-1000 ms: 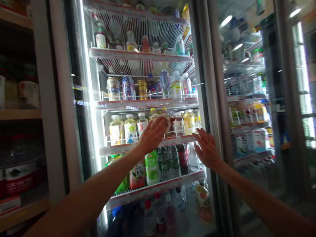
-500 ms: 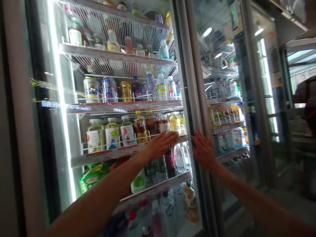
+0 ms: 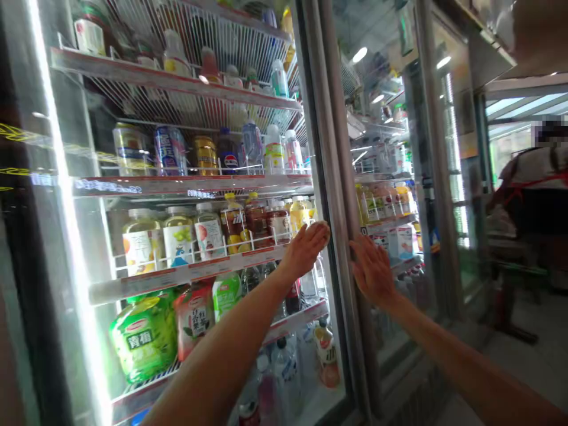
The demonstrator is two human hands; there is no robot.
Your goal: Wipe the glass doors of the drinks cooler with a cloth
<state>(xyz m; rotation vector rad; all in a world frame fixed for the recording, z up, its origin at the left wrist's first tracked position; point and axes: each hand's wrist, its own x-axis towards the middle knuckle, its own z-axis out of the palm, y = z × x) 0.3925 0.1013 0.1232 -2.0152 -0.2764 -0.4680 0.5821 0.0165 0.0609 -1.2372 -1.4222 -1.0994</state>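
My left hand (image 3: 306,248) is pressed against the glass door (image 3: 328,355) of a lit drinks fridge, close to the door's right edge. Its fingers lie over a small beige wad that looks like a cloth (image 3: 325,232), mostly covered by the hand. Just to the right, my right hand (image 3: 371,269) has its fingers stretched out, with the fingertips at the metal door frame (image 3: 344,195). Nothing shows in that hand. Behind the glass near my left hand stand yellow-drink bottles (image 3: 299,216).
Wire shelves hold bottles and cans, among them a green multipack (image 3: 144,337) low on the left. A second glass door (image 3: 399,331) adjoins on the right. A person (image 3: 532,183) is at the far right, beside a bright window.
The view has turned right and moved closer to the shelves. My left hand has slid slightly up along the glass with the wad. My right hand stays by the frame.
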